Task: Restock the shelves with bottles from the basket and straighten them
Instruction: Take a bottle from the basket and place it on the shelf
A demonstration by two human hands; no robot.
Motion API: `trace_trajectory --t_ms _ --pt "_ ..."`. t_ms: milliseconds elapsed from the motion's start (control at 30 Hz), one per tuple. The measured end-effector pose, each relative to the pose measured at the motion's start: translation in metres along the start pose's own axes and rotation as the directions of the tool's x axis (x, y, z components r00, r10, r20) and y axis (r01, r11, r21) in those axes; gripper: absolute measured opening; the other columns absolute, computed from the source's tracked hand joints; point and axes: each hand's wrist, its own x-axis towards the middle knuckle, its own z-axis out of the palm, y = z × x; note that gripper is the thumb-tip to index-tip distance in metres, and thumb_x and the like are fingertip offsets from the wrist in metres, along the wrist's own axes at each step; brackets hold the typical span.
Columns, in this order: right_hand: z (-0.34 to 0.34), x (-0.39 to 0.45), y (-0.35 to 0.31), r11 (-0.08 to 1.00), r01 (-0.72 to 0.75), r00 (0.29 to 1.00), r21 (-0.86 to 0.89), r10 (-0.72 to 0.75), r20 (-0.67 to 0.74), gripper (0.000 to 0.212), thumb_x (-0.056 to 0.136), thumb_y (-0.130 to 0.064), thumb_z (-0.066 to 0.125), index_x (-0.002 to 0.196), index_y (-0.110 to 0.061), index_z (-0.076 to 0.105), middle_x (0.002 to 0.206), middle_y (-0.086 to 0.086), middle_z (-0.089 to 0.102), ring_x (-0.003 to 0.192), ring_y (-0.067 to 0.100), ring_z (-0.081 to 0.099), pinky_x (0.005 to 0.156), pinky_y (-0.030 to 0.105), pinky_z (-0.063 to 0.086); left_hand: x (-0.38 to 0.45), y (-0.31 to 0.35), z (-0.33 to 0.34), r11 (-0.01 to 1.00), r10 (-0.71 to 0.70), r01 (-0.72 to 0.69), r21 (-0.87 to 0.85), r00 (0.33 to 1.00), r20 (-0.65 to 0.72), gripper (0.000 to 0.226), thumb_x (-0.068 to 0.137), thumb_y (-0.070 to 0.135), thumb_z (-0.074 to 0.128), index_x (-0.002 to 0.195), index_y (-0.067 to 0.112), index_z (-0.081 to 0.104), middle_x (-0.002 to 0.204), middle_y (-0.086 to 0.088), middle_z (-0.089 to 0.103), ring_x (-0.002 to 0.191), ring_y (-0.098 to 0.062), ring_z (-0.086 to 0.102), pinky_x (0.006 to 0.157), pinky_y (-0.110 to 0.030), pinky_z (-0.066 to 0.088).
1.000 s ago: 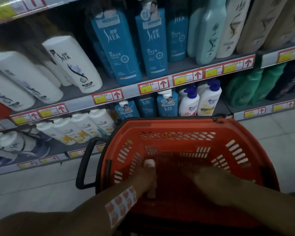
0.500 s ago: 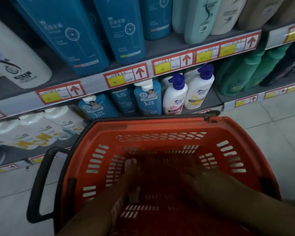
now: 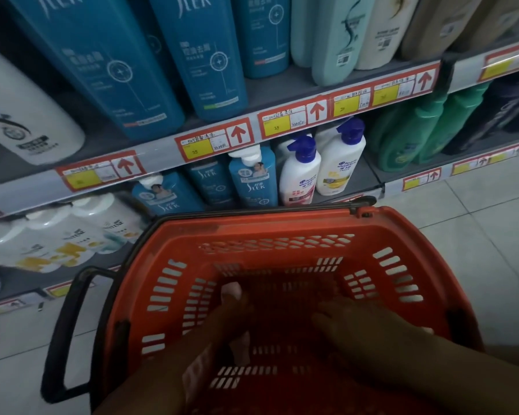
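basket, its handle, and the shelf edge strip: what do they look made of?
Basket: looks like moulded red plastic, matte and scuffed, with slotted walls cast in.
Handle: black, smooth, slightly glossy; probably plastic, though coated metal can't be ruled out.
Shelf edge strip: grey, with a clear glossy cover over the price labels; likely plastic on a painted metal shelf, not certain.
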Motion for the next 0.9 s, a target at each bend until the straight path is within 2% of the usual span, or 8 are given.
trace_trajectory --t_ms 167,367,467,567,700,767,833,900 --pt "-0.003 0.004 -0.004 0.997 0.052 0.999 -0.055 -0.052 -0.003 0.039 0.101 -0.014 0.039 0.139 -0.014 0.048 0.138 0.009 0.053 0.127 0.03 0.051 0.099 0.041 0.045 -0.027 -0.004 -0.061 0.987 0.144 -0.134 0.083 0.983 -0.118 0.031 0.085 0.013 0.055 0.111 0.011 0.069 0.116 -0.009 0.067 0.105 -0.037 0.06 0.073 -0.052 0.052" --pt "-0.016 -0.002 -0.016 0.995 0.101 0.989 -0.01 -0.102 -0.108 0.066 0.097 -0.011 0.049 0.156 -0.029 0.027 0.153 0.001 0.04 0.131 0.025 0.051 0.106 0.037 0.046 -0.086 -0.027 -0.103 0.93 0.039 -0.177 -0.321 0.918 -0.394 0.025 0.084 0.019 0.063 0.108 0.024 0.066 0.107 0.002 0.069 0.106 -0.023 0.064 0.088 -0.034 0.05" --pt "-0.03 -0.014 -0.028 0.98 0.183 0.968 0.073 -0.167 -0.189 0.073 0.096 -0.011 0.051 0.155 -0.043 0.02 0.151 -0.006 0.034 0.124 0.024 0.056 0.096 0.035 0.048 -0.119 -0.042 -0.12 0.616 0.032 -0.224 -0.755 0.965 -0.26 0.07 0.068 0.021 0.083 0.133 0.03 0.057 0.125 0.005 0.067 0.113 -0.013 0.062 0.095 -0.029 0.051" --pt "-0.034 -0.021 -0.036 0.965 0.245 0.944 0.096 -0.215 -0.252 0.071 0.091 -0.012 0.059 0.147 -0.047 0.033 0.14 -0.008 0.033 0.112 0.022 0.057 0.088 0.035 0.049 -0.147 -0.05 -0.14 0.378 0.015 -0.196 -0.905 0.979 -0.205 0.096 0.061 0.008 0.089 0.146 0.023 0.047 0.132 0.002 0.063 0.113 -0.012 0.062 0.093 -0.027 0.053" --pt "-0.05 -0.024 -0.05 0.843 0.395 0.889 0.365 -0.249 -0.385 0.061 0.079 -0.021 0.078 0.133 -0.038 0.056 0.129 -0.014 0.047 0.113 0.007 0.055 0.097 0.024 0.045 -0.191 -0.055 -0.181 0.424 0.076 -0.112 -0.899 0.993 -0.088 0.043 0.07 0.011 0.086 0.109 0.011 0.067 0.099 -0.002 0.069 0.089 -0.016 0.065 0.078 -0.028 0.055" --pt "-0.063 -0.028 -0.057 0.767 0.481 0.833 0.425 -0.249 -0.494 0.045 0.08 -0.02 0.082 0.122 -0.025 0.066 0.118 -0.011 0.062 0.109 0.002 0.058 0.095 0.018 0.044 -0.211 -0.062 -0.191 0.355 0.127 -0.131 -0.926 0.988 -0.091 0.031 0.068 0.016 0.085 0.094 0.015 0.068 0.087 0.003 0.066 0.08 -0.01 0.061 0.073 -0.02 0.052" --pt "-0.077 -0.035 -0.062 0.681 0.512 0.81 0.523 -0.182 -0.557 0.034 0.081 -0.021 0.084 0.111 -0.02 0.068 0.106 -0.008 0.07 0.099 0.007 0.065 0.089 0.025 0.051 -0.231 -0.069 -0.195 0.156 0.175 -0.198 -0.968 0.97 -0.17 0.041 0.069 0.011 0.08 0.105 0.016 0.062 0.096 0.002 0.066 0.089 -0.01 0.061 0.078 -0.017 0.05" --pt "-0.089 -0.043 -0.067 0.583 0.514 0.808 0.629 -0.082 -0.583 0.03 0.08 -0.023 0.085 0.105 -0.019 0.067 0.096 0.002 0.073 0.085 0.025 0.071 0.075 0.041 0.059 -0.246 -0.072 -0.191 -0.202 0.166 -0.268 -0.942 0.938 -0.303 0.065 0.072 0.002 0.074 0.131 0.017 0.05 0.121 -0.006 0.063 0.113 -0.017 0.059 0.095 -0.029 0.049"
